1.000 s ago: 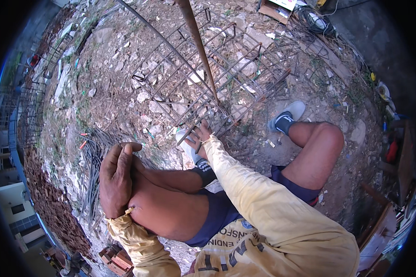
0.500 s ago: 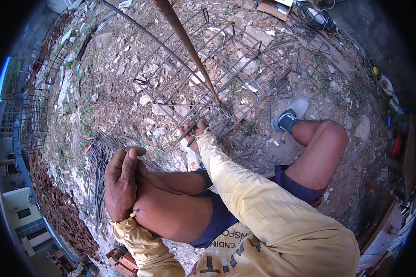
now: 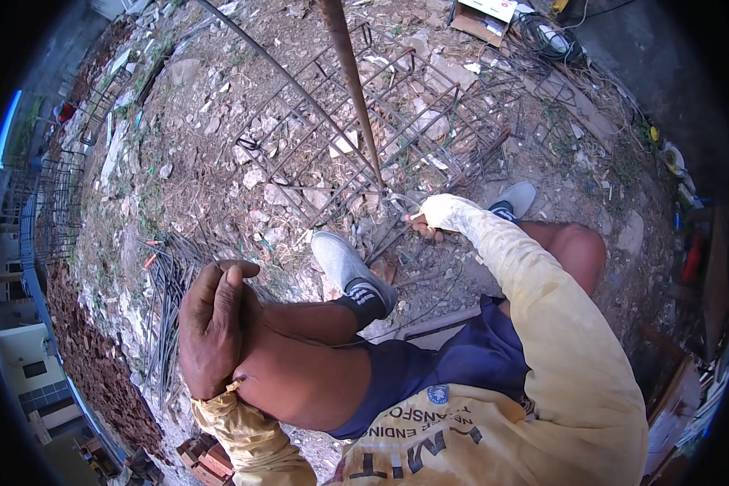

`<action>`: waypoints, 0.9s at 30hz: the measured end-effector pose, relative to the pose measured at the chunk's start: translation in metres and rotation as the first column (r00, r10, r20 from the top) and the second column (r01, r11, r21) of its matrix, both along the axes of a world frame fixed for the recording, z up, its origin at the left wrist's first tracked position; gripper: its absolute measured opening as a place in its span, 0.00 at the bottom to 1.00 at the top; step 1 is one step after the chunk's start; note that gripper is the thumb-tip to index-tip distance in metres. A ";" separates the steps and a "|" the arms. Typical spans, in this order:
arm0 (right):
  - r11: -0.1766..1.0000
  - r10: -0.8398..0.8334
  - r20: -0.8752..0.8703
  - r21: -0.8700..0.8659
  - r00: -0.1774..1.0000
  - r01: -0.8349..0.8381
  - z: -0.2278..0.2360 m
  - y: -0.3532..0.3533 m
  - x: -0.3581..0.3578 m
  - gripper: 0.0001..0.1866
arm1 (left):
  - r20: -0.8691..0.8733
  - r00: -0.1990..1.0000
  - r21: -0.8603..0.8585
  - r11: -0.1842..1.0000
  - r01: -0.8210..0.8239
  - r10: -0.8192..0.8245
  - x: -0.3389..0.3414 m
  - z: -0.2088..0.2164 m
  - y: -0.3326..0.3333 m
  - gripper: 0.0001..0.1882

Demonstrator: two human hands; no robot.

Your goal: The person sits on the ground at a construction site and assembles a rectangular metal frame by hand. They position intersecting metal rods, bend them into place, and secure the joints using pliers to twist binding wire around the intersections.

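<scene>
My left hand (image 3: 217, 320) rests by my bent left knee, thumb pressed to its curled fingers. Anything held inside is hidden; a thin dark strand runs over the leg below. My right hand (image 3: 427, 228) is low over the ground between my feet, just right of the foot of a rusty upright rod (image 3: 353, 89). Its fingers are bent together, and what they grip is too small to make out. Beyond it lies a cage of steel bars (image 3: 332, 189) tied in a grid. A long grey bar (image 3: 277, 71) slants across the cage from the upper left.
Rubble and dry grass cover the ground. A bundle of dark rods (image 3: 172, 300) lies beside my left knee. Red bricks (image 3: 211, 460) sit at the lower left. An open cardboard box (image 3: 479, 23) and coiled cable (image 3: 547, 39) are at the far right.
My right hand has moved right, away from the cage's near corner, and the dark rod-like tool it held no longer shows clearly. My left shoe has come into view. My left hand stays put.
</scene>
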State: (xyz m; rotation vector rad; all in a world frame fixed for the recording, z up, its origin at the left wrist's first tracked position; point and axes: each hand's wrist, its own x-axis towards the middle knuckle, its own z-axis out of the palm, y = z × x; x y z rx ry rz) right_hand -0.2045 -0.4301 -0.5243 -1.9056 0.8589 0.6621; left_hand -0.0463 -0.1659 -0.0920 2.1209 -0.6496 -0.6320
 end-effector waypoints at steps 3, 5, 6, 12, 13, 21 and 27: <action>0.984 -0.127 0.099 0.141 0.987 0.112 -0.012 -0.018 0.003 0.23 | 0.044 0.999 0.016 1.000 -0.008 0.007 0.002 -0.001 0.006 0.15; 0.823 -0.465 0.136 0.431 0.875 0.370 -0.038 0.027 0.002 0.23 | 0.077 0.997 -0.020 0.999 0.028 -0.026 -0.002 -0.002 -0.004 0.15; 0.665 -0.636 0.099 0.575 0.766 0.477 -0.055 0.056 0.010 0.24 | 0.093 0.994 -0.024 0.998 0.051 -0.049 -0.005 0.000 -0.009 0.15; -0.432 -0.873 -0.465 0.878 0.150 0.206 0.015 0.148 0.107 0.15 | 0.124 0.984 0.074 0.990 0.119 -0.128 -0.003 0.001 -0.015 0.16; -0.462 -0.868 -0.486 0.865 0.099 0.194 0.021 0.143 0.121 0.15 | 0.129 0.982 0.087 0.988 0.125 -0.135 -0.004 0.002 -0.018 0.16; -0.209 -0.929 -0.301 0.906 0.214 0.368 0.024 0.117 0.076 0.17 | 0.197 0.972 0.068 0.991 0.116 -0.127 0.005 -0.005 -0.008 0.17; 0.258 -0.888 -0.058 0.760 0.457 0.596 0.019 0.126 0.013 0.18 | 0.104 0.987 0.069 0.991 0.112 -0.119 0.005 -0.008 -0.009 0.17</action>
